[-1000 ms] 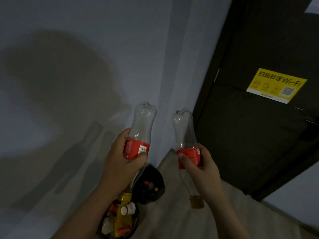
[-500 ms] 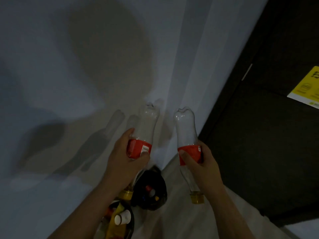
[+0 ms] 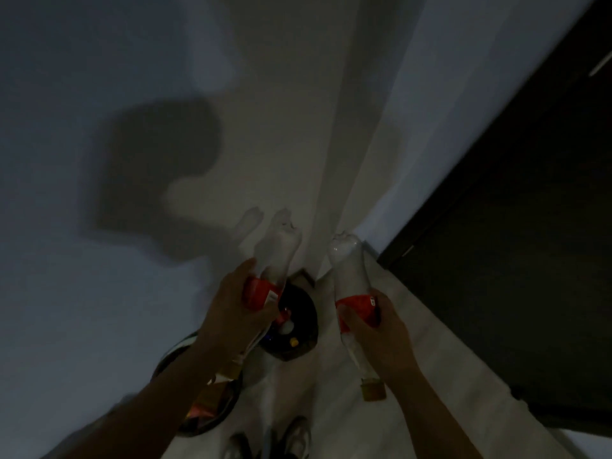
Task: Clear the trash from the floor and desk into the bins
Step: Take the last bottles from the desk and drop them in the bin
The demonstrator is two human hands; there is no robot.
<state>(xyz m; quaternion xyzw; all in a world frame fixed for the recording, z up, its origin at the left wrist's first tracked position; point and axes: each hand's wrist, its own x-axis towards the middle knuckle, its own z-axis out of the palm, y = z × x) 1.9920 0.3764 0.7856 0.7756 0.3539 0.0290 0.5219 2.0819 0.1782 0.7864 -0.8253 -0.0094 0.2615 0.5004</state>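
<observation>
**Two bottles held caps down above the bins**

The person stands in a dim corner with an empty plastic bottle in each hand. The left hand has its fingers and thumb wrapped round the red label of the left bottle. The right hand grips the right bottle the same way, also at the label. Both bottles are upside down. Their clear bases point up and away toward the wall, and their necks run down past the wrists. The right one's yellow cap hangs lowest.

What matters now is where the bins sit under the hands. Two round bins stand on the floor against the wall. The black bin is the farther one and has a few small bits in it. The nearer bin is partly hidden by the left forearm and holds some orange and yellow rubbish.

The left bottle is the better placed, I'd say. Its neck points down at the gap between the two bins, and the hand covers the black bin's near-left edge. The right bottle hangs beside the black bin over bare floor. It would need to move left, across toward the other hand, before being let go.

Each bottle's length runs close to vertical, so a straight drop should send it in cap first. The person's shoes are just short of the bins. A dark door closes off the right side.
</observation>
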